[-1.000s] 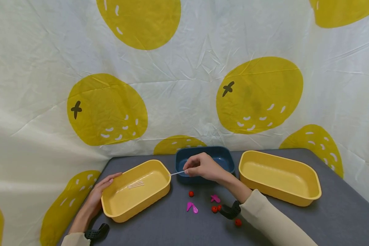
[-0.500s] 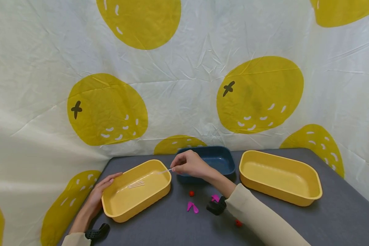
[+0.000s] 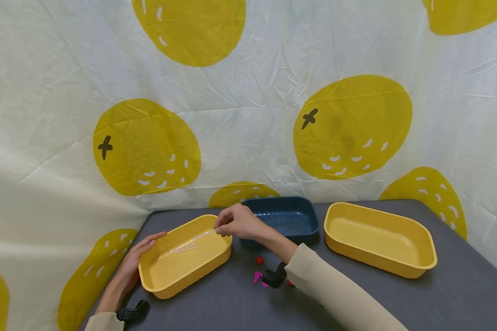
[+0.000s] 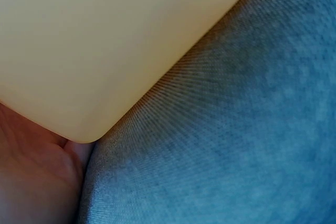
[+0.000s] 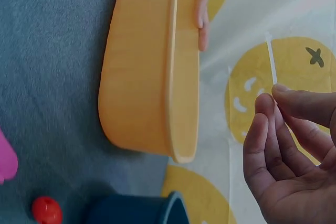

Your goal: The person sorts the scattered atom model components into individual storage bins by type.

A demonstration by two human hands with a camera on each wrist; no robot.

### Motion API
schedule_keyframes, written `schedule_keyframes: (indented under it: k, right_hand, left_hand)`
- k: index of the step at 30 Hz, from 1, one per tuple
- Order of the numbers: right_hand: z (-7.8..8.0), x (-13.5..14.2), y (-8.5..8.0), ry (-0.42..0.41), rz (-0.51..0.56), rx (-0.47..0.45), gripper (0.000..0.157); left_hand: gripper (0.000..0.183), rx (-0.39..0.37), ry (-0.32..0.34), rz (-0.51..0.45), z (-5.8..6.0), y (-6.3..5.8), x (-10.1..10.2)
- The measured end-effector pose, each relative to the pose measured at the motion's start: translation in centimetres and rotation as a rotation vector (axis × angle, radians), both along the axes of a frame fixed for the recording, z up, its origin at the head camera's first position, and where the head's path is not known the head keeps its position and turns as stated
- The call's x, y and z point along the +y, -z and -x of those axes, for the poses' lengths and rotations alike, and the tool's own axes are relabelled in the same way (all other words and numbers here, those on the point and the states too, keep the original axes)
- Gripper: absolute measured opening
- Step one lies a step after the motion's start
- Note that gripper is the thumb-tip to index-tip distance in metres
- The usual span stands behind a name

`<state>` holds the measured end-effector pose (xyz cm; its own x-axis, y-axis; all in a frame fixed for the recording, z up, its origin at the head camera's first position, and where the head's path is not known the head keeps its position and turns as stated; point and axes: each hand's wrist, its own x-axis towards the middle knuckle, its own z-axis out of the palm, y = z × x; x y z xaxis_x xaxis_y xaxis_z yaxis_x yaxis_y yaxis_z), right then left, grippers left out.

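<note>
A thin white stick, apparently a cotton swab (image 5: 271, 59), is pinched between the thumb and fingertips of my right hand (image 3: 238, 223). That hand is over the far right end of the left yellow tray (image 3: 203, 271), with the swab pointing left above the tray. Several similar swabs (image 3: 185, 248) lie together on the tray's floor. At the tray's left end, my left hand (image 3: 134, 262) rests against the outer wall, its fairly straight fingers (image 5: 201, 9) along the rim. Its palm shows beside the tray's corner in the left wrist view; its thumb is hidden.
A dark blue tray (image 3: 314, 225) stands at the back centre, and a second yellow tray (image 3: 377, 263) to the right. On the grey table (image 3: 215, 308) lie a small red ball (image 3: 259, 260) and pink pieces (image 3: 257, 277); my right forearm covers others. A patterned curtain (image 3: 248, 151) hangs behind.
My right hand has moved left with the swab, from in front of the blue tray to over the left yellow tray's end. The left hand stays at its tray.
</note>
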<state>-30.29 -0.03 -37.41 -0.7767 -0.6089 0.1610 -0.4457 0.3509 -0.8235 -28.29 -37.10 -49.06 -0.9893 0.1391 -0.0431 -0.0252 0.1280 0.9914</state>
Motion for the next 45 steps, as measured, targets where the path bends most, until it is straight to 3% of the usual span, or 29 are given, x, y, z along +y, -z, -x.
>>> schedule_keyframes:
  k: [8,22,31,45]
  right_hand:
    - [-0.2,-2.0,0.9,0.007,0.028,-0.062,0.007]
    - [0.2,-6.2,2.3,0.042,0.019,-0.083,0.004]
    - [1.4,-8.3,3.9,0.109,-0.008,-0.132,0.004]
    - [2.1,-10.0,5.7,0.114,-0.065,-0.121,0.009]
  left_hand:
    - [0.057,0.002,-0.003,0.006,0.1,0.0,0.0]
    - [0.056,0.023,-0.001,-0.009,0.0,0.2,-0.2]
    - [0.054,0.072,0.068,-0.052,0.1,0.2,-0.3]
    - [0.055,0.067,0.030,-0.044,0.1,0.2,-0.2]
